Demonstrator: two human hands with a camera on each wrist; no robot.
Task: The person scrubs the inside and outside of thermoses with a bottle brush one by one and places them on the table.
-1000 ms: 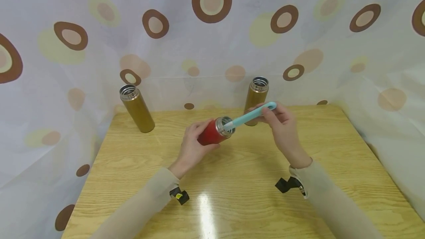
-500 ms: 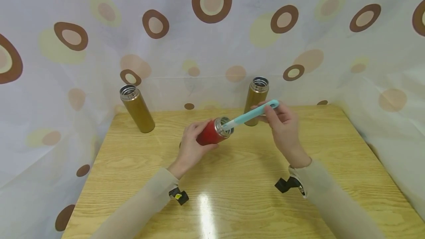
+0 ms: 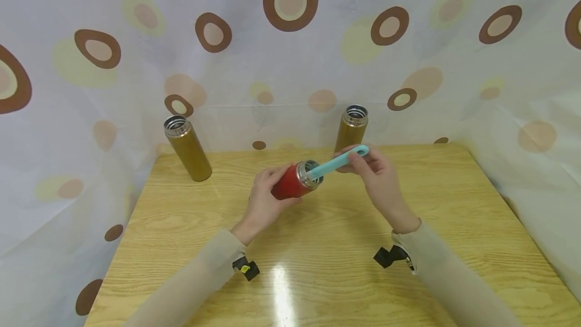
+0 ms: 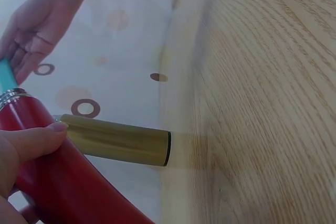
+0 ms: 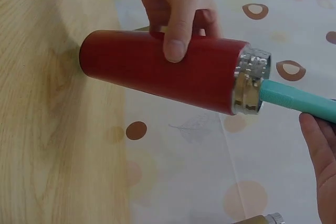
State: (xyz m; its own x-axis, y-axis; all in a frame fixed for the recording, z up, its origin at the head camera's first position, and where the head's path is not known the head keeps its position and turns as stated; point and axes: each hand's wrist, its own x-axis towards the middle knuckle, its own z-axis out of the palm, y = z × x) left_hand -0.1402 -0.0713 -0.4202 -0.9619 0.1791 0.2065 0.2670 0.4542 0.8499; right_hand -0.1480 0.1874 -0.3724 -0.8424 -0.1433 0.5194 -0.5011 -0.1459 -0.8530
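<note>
My left hand grips a red thermos flask round its body, thumb along the near side in the right wrist view. The flask is tilted, its open steel mouth towards my right hand and its base close to the tabletop. A bottle brush with a turquoise handle runs into that mouth; its head is hidden inside. My right hand pinches the handle near the end with the hanging hole, thumb on top. In the left wrist view, the left thumb lies across the red flask.
A gold flask without a lid stands at the back left of the wooden table. Another open gold flask stands at the back, partly hidden by my right hand. A patterned curtain closes off the back and sides.
The right hand first drew the brush slightly out, then moved down and left, so less of the handle shows outside the flask now. The left hand and flask shifted only slightly.
</note>
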